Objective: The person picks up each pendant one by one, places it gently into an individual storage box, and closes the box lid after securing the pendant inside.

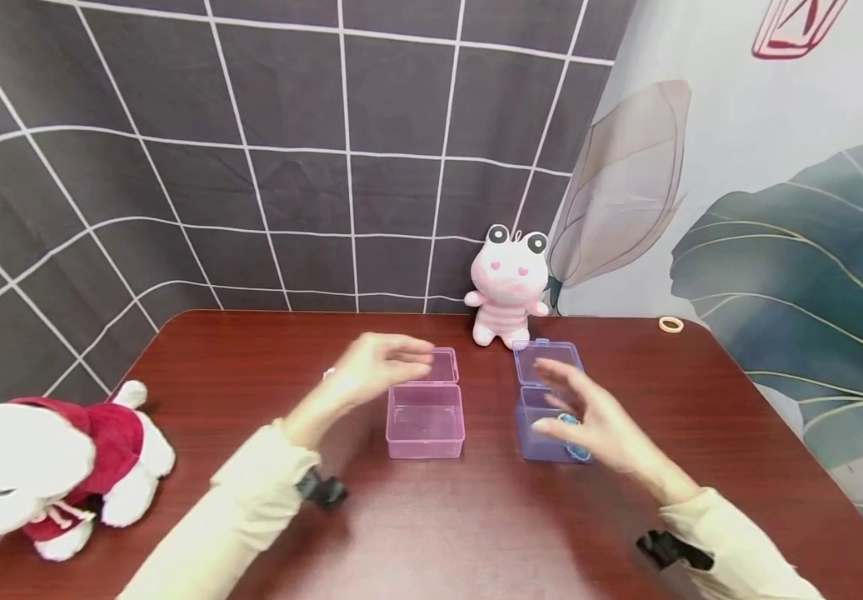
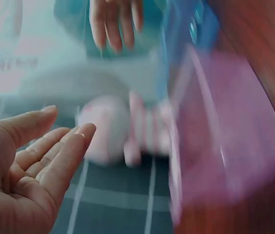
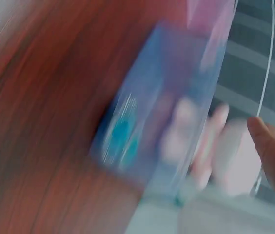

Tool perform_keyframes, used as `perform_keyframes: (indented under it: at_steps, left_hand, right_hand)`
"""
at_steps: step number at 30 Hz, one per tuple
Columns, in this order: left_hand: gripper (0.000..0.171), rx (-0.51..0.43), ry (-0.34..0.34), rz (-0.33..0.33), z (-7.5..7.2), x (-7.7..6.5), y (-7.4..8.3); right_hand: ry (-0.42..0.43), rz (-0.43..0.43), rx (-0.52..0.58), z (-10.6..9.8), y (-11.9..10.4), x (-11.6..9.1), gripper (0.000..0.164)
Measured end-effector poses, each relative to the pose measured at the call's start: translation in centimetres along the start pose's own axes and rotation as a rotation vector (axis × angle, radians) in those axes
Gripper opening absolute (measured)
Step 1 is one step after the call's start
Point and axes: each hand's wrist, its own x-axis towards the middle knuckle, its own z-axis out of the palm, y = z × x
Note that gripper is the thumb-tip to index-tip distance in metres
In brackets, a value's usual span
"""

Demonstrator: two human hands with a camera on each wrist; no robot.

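1. Neither hand holds anything: right hand [image 1: 600, 425], fingers wide, at the blue box [image 1: 539, 448]; left hand [image 1: 375, 365], thumb parted, by the pink box [image 1: 426, 449].
2. Lids [image 1: 446, 364] already open; blue trinket [image 1: 578, 451] apparently inside blue box.
3. Beige ring [image 1: 670, 331] lies outside, far right.

Can see a pink-and-white frog plush [image 1: 509, 283] on the reddish table [image 1: 431, 533] before dark gridded cloth [image 1: 394, 92], a red-clothed white plush animal [image 1: 112, 442] at left, a pale ring [image 1: 670, 331] near the right back corner.
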Motion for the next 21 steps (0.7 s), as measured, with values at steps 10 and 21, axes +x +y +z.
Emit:
perform_keyframes:
  at_steps: [10,21]
  left_hand:
    - [0.045,0.091,0.131,-0.198,-7.3,-7.6,-8.4]
    - [0.047,0.089,0.116,-0.243,-8.9,-11.1,-11.0]
  right_hand:
    - [-0.133,0.164,0.087,7.9,0.1,2.7,0.085]
    - [-0.164,0.17,0.168,9.4,1.9,3.9,0.085]
